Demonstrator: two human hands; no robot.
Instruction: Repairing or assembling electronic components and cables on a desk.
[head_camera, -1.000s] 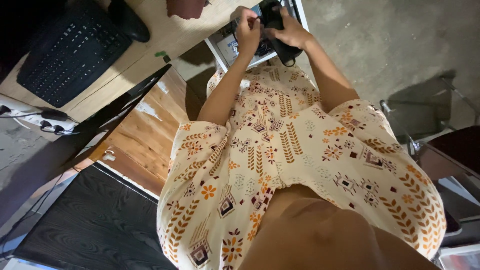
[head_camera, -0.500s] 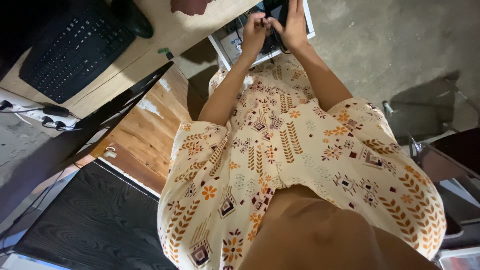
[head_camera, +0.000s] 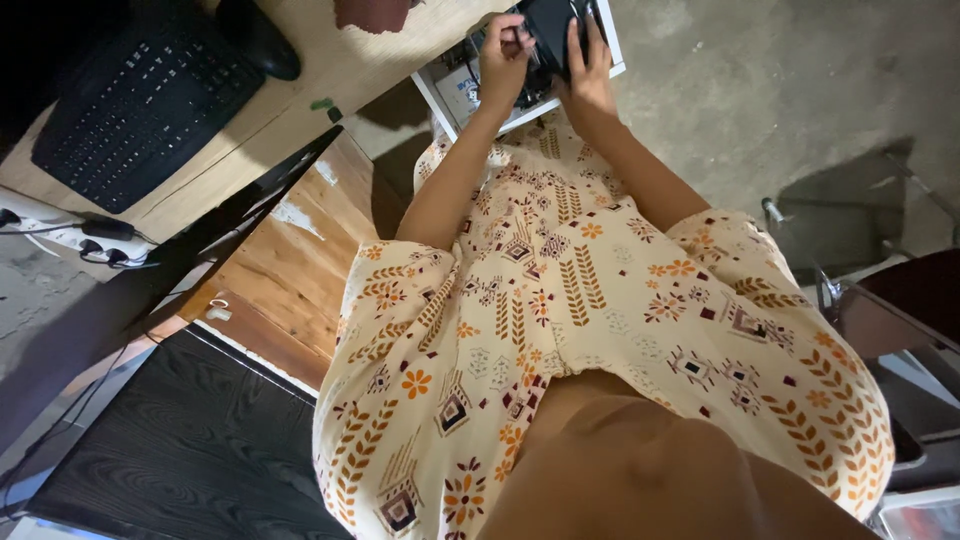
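Both my hands reach far forward to the top of the view. My left hand (head_camera: 503, 55) and my right hand (head_camera: 586, 70) grip a black boxy part (head_camera: 548, 25) from either side. It is held over an open computer case (head_camera: 462, 95) with a white frame that lies on the floor. My arms stretch out over my patterned cream dress (head_camera: 560, 320).
A wooden desk (head_camera: 330, 70) at the upper left bears a black keyboard (head_camera: 135, 95) and a black mouse (head_camera: 258, 38). A white power strip (head_camera: 60, 238) with plugs lies at the left. A dark panel (head_camera: 190, 450) sits lower left, a chair (head_camera: 900, 310) at the right.
My hands have moved slightly up and right on the black part, and the view has shifted a little with them.
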